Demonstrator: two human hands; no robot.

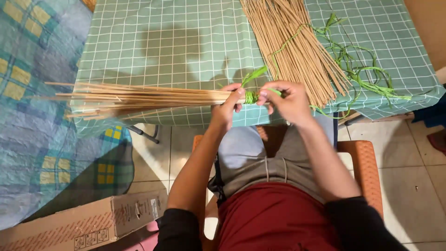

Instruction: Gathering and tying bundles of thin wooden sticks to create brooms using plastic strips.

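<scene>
My left hand (227, 106) grips a bundle of thin tan sticks (139, 99) near its bound end; the bundle lies level and fans out to the left. A green strip (251, 96) is wound around the bundle's end, with a loose tail rising toward the table. My right hand (287, 100) pinches that green strip just right of the winding. Both hands hover at the front edge of a table covered with a green checked cloth (186, 46).
A large pile of loose tan sticks (292, 42) lies on the cloth at the upper right, with tangled green strips (362, 69) beside it. A blue plaid blanket (32, 116) fills the left. A long cardboard box (83, 223) lies on the tiled floor. I sit on an orange chair (367, 162).
</scene>
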